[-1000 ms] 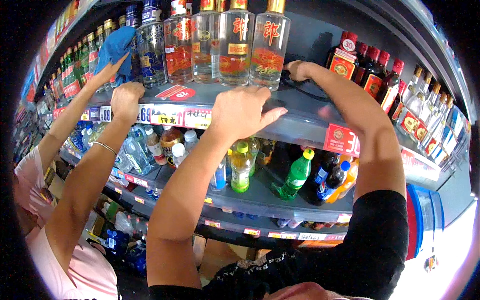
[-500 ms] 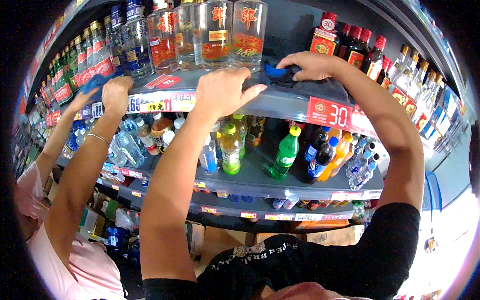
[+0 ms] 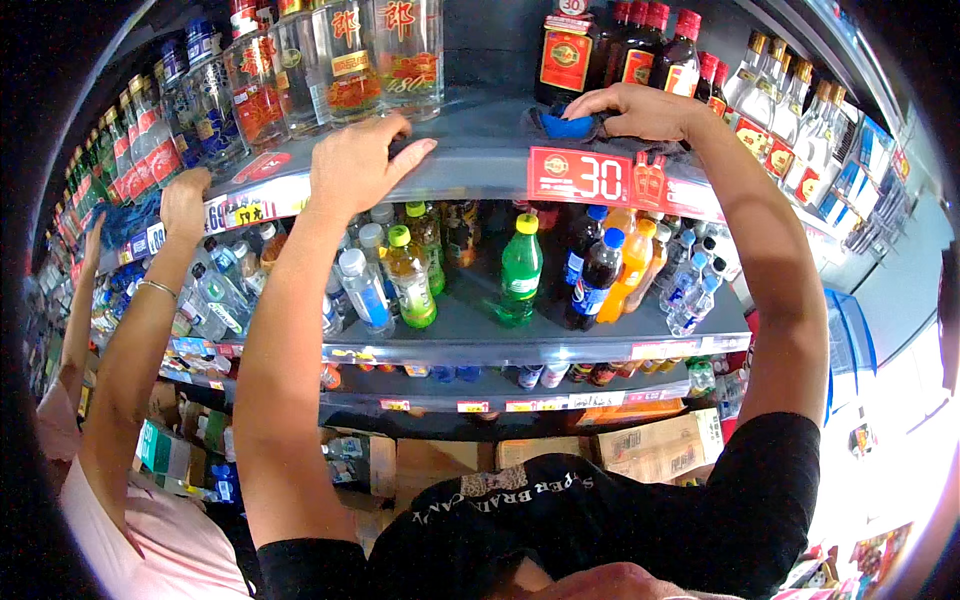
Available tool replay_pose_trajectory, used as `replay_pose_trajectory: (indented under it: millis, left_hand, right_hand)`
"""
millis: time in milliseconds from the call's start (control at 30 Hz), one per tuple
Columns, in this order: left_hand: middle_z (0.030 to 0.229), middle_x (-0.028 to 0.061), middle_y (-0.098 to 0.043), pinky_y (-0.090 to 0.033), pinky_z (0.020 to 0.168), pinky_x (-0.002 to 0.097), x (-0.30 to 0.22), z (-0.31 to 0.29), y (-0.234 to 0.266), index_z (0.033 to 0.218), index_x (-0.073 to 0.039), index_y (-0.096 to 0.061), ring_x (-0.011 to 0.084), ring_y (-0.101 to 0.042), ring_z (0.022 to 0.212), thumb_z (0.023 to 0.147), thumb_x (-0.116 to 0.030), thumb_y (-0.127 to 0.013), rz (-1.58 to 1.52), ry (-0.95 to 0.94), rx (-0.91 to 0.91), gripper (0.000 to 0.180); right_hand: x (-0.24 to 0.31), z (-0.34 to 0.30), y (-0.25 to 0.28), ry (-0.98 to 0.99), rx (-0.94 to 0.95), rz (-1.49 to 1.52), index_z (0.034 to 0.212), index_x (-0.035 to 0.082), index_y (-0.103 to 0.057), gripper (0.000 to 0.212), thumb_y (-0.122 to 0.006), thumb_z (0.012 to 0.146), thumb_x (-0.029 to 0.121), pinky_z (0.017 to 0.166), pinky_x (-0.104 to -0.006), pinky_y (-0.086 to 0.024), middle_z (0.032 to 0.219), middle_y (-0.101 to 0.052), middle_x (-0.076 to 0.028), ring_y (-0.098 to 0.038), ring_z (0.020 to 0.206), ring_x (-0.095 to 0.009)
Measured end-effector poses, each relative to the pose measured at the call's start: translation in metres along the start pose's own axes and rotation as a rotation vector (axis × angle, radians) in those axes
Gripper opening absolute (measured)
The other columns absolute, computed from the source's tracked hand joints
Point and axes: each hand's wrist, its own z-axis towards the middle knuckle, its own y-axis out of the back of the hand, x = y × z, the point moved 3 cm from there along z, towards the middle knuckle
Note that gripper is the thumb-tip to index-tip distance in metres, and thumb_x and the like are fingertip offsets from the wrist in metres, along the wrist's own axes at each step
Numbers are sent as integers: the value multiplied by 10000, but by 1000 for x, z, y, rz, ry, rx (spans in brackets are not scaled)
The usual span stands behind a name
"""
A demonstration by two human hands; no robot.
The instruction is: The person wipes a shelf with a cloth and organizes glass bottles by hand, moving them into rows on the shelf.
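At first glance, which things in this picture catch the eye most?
Two bare arms reach up to the grey top shelf: the right hand presses a blue cloth, the left hand rests on the edge. Clear bottles stand above; on the left, another person's hand grips the shelf.

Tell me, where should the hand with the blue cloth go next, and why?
Probably slide the right hand and its cloth leftward along the shelf toward the left hand. The cloth sits near the dark bottles, and the bare stretch of grey shelf between the two hands looks like the nearest open part to wipe. The left hand rests on the shelf edge, steadying.
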Motion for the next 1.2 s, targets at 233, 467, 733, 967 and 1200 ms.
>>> replay_pose_trajectory:
  millis: [233, 467, 733, 967, 1200]
  left_hand:
    - [800, 100, -637, -473, 610, 395, -5, 2, 2, 859, -125, -603, 293, -612, 734, 801, -515, -498, 5, -23, -55, 408]
    - [833, 73, -639, -470, 615, 387, -6, 2, 0, 861, -150, -597, 276, -610, 759, 809, -504, -482, 13, 7, -45, 376]
    - [847, 77, -641, -470, 642, 390, -6, 2, 1, 868, -151, -609, 280, -609, 769, 810, -491, -484, 47, 34, -40, 366]
    - [907, 88, -634, -465, 696, 373, -5, -2, 5, 935, -125, -610, 289, -603, 822, 817, -418, -497, 49, 82, 45, 335]
    - [822, 83, -642, -466, 635, 393, -7, 8, -3, 854, -139, -605, 286, -607, 747, 817, -485, -477, -34, -2, -42, 370]
  right_hand:
    - [-21, -40, -2, 90, -134, 102, 1063, 17, -533, 393, -428, 697, -81, 991, -305, -329, 1179, -516, -94, -455, 1139, -215]
    - [-24, -13, -5, 250, -285, -122, 1010, 19, -560, 343, -449, 705, -93, 928, -316, -398, 1071, -579, -113, -540, 1025, -251]
    - [22, 54, -17, 322, -416, -112, 981, 79, -598, 384, -417, 696, -104, 858, -317, -428, 983, -607, -115, -574, 943, -239]
    - [47, -5, 47, 456, -897, 264, 891, 5, -617, 292, -446, 679, -98, 825, -306, -433, 944, -613, -168, -571, 946, -238]
    - [-47, -184, 77, 190, -1030, -197, 991, 50, -576, 379, -369, 723, -121, 975, -295, -324, 1159, -543, -122, -472, 1135, -215]
